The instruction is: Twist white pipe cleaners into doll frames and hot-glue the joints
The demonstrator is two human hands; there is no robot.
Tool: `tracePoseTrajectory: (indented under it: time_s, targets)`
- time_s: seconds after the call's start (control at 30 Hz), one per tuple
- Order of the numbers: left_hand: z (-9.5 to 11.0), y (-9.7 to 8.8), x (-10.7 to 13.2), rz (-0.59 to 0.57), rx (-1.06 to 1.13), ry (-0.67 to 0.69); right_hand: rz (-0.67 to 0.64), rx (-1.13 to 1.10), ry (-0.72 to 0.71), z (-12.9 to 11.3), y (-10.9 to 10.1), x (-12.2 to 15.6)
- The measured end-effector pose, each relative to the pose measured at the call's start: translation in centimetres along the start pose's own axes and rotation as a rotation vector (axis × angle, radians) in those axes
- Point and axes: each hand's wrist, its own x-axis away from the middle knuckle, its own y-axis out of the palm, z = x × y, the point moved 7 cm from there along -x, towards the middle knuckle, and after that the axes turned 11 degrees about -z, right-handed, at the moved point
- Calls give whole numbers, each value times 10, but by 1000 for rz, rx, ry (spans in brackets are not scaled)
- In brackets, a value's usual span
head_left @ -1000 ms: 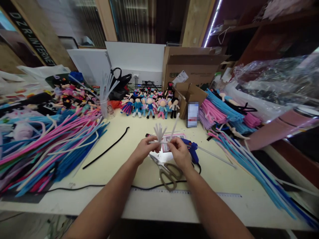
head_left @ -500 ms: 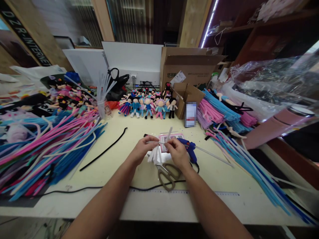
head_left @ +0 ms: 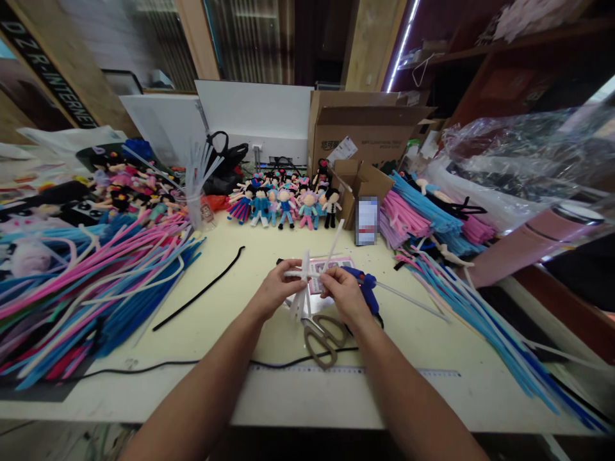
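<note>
Between my hands is a bundle of white pipe cleaners, its strands fanning up and down. My left hand pinches it from the left. With thumb and fingertips, my right hand grips a white strand on the right, whose free end points upward. Just below lie scissors with brown handles, blades partly hidden under the bundle. A blue glue gun with a long glue stick rests beside my right hand. Behind the hands is a pink-edged flat case, partly covered.
Loose coloured pipe cleaners heap on the left, more on the right. Small dolls stand at the back near a phone. A black pipe cleaner, a ruler and a black cable lie on the table.
The white bundle has turned, so strands now stand up beside my left fingers and hang lower. The strand at my right hand reaches higher. Both hands stay in nearly the same place.
</note>
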Motion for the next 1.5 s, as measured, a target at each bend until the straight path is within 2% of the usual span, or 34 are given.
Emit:
tracePoseTrajectory:
  time_s: [0.27, 0.53, 0.77, 0.93, 1.07, 1.2, 1.4, 1.5]
  targets:
    - [2, -4, -1, 30, -75, 3, 3, 81, -6, -10, 5, 4]
    - [15, -7, 1, 47, -325, 182, -57, 135, 26, -8, 5, 3]
    - [36, 2, 9, 34, -475, 385, -142, -33, 96, 3, 9, 1]
    - [36, 4, 9, 31, -511, 413, -152, -86, 47, 1, 11, 1]
    - [29, -2, 7, 132, -505, 314, -49, 11, -60, -11, 4, 3]
    - [14, -17, 6, 277, -320, 172, 107, 269, -198, -28, -5, 10]
    - [-12, -12, -2, 170, -6, -78, 131, 623, -438, -53, 7, 26]
    - [-21, 0, -4, 30, 130, -173, 115, 689, -502, -59, 13, 30]
